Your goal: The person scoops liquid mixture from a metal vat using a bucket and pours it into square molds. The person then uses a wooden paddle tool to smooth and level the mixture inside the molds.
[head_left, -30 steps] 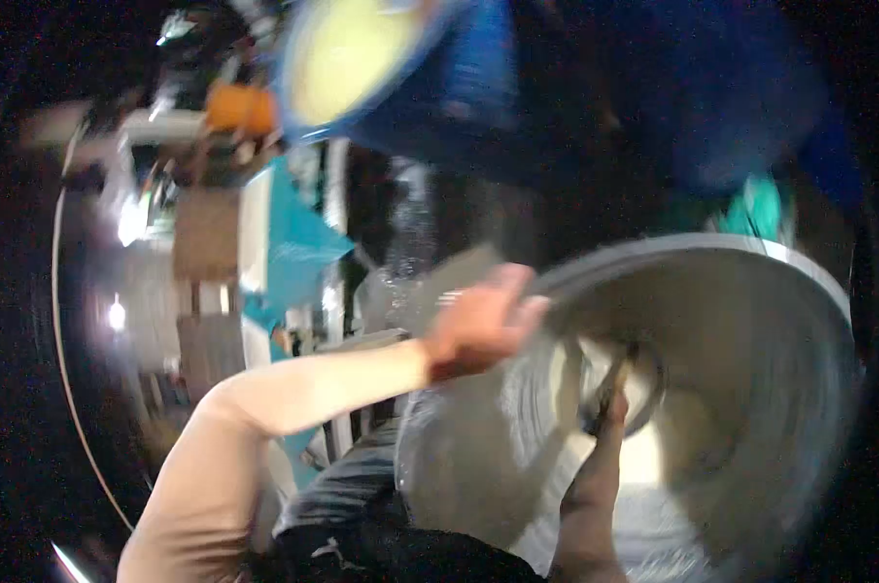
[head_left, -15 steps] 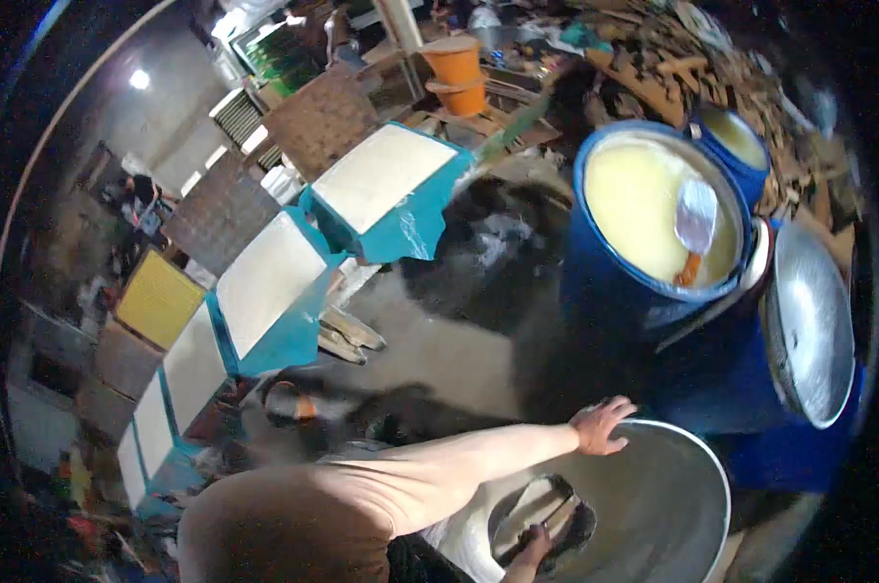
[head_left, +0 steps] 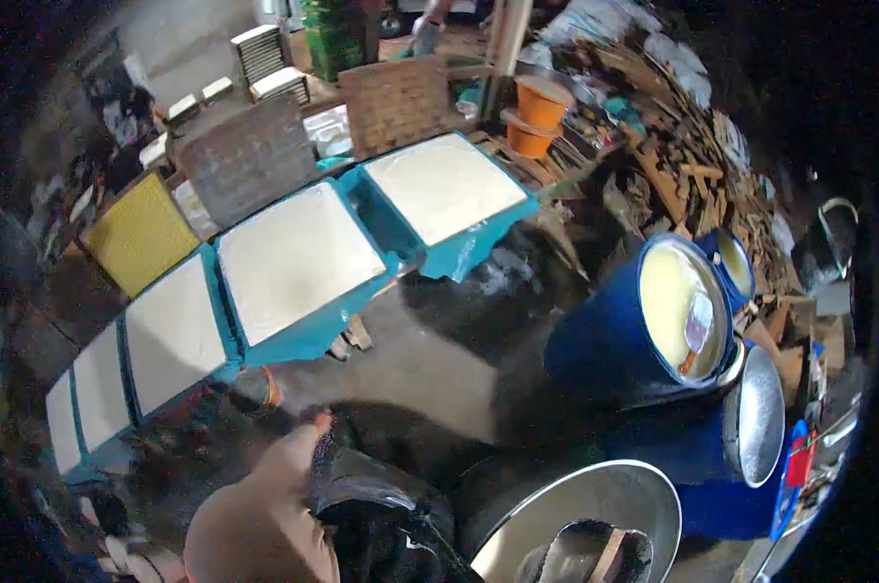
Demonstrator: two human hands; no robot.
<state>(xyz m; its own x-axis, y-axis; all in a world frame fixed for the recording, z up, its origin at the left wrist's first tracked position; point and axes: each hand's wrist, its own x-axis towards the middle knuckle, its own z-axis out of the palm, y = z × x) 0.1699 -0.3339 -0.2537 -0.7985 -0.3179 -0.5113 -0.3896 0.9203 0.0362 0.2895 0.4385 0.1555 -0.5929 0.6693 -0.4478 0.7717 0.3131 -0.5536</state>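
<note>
My left hand [head_left: 322, 422] hangs by my knee, small and partly hidden beyond the sleeve; its fingers cannot be made out. No right hand shows. Inside the large metal vat [head_left: 661, 496] at the bottom is a metal scoop [head_left: 568, 564] with a wooden handle across it. Farther off, white slabs [head_left: 298, 262] fill a row of trays lined with teal cloth. A blue barrel [head_left: 595, 340] on the right holds pale yellow liquid [head_left: 665, 301], with a metal dipper [head_left: 697, 321] at its surface.
A smaller blue barrel [head_left: 736, 267] and a round metal basin [head_left: 758, 418] are at the right. Orange buckets [head_left: 534, 121] stand near piled scrap wood [head_left: 697, 194]. Woven boards [head_left: 396, 107] and a yellow mat [head_left: 140, 233] lean behind the trays.
The view has swung towards the trays. My left hand has left the vat's rim and moved to my knee. My right hand, earlier at the scoop, has gone out of view.
</note>
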